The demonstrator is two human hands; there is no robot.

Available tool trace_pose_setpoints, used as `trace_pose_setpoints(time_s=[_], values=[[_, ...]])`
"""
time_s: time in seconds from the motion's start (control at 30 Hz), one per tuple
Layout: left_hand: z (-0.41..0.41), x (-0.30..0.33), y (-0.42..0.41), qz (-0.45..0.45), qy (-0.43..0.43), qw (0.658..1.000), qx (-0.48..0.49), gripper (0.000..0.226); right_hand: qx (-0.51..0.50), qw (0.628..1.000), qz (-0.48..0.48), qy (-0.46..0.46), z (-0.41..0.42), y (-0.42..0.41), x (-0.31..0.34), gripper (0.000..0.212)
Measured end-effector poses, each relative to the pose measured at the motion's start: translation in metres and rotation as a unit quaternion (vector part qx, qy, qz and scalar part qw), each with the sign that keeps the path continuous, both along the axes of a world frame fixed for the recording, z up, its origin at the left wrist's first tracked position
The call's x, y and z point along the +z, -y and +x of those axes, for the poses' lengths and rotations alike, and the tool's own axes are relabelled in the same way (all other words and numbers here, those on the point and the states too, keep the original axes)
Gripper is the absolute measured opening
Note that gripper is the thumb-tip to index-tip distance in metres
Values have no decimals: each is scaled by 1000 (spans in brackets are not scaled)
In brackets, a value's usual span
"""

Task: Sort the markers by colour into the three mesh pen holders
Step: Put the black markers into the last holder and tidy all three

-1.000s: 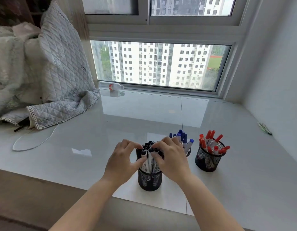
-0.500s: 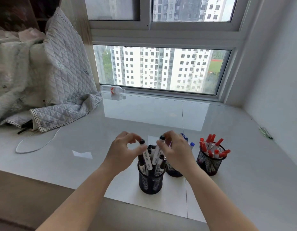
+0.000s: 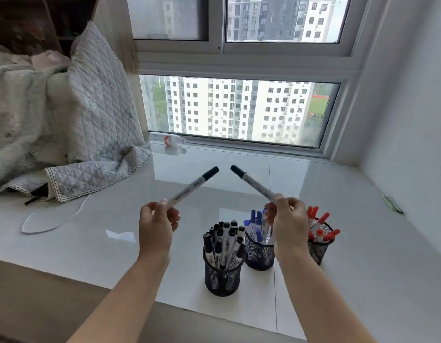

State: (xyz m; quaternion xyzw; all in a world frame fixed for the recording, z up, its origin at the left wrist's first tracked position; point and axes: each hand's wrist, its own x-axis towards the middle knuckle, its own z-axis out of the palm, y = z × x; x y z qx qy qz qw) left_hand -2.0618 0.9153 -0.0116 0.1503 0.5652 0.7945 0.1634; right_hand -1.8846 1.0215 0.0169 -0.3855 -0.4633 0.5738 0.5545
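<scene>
Two black-capped markers are up in the air, one per hand. Left hand (image 3: 156,225) pinches the tail of the left marker (image 3: 193,188), cap end pointing up and toward the right hand. Right hand (image 3: 287,222) pinches the tail of the right marker (image 3: 254,184), cap angled up toward the left hand; the two caps are near each other but apart. Below and between the hands: black-marker holder (image 3: 221,280), full of black-capped markers, standing on the white sill (image 3: 90,243). Blue-marker holder (image 3: 259,254) sits just below the right hand, partly hidden by its wrist. Red-marker holder (image 3: 319,248) is just right of the right hand, also partly covered. Left of the left hand: white cable (image 3: 53,225) looped on the sill, quilted blanket (image 3: 90,134) further out. Beyond the hands, a plastic bottle (image 3: 168,139) lies at the window (image 3: 239,110).
</scene>
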Motion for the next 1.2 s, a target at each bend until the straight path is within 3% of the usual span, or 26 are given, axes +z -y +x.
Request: trace_pose_setpoints(time_s=[0.1,0.17,0.23,0.33,0.43,0.53,0.73,0.87,0.97,1.07,1.2], values=[[3,-7,0,45,100,992,-56,8,82,985,-117,-100,-1,1,-3,5],[7,-9,1,58,119,988,-81,6,127,973,-139,-130,-3,3,-5,4],[9,-14,3,30,75,993,-89,5,159,970,-128,-135,-5,6,-8,8],[13,-18,5,-15,-34,993,-112,21,202,966,-104,-123,-7,10,-12,15],[16,-18,6,-12,-79,986,-145,32,213,975,-51,-29,-8,14,-16,16],[15,-19,6,4,-88,988,-129,21,202,973,46,104,-9,18,-21,15],[16,-24,5,-4,-92,989,-116,5,174,934,158,267,-13,21,-32,16],[21,-21,10,-44,-141,984,-95,27,164,925,174,296,-13,21,-41,13],[25,-19,16,-110,-205,969,-87,27,132,926,194,295,-12,22,-44,10],[32,-19,17,-142,-254,953,-88,3,109,922,226,296,-11,24,-47,29],[38,-21,17,-167,-276,944,-75,31,58,906,273,318,-11,26,-49,44]])
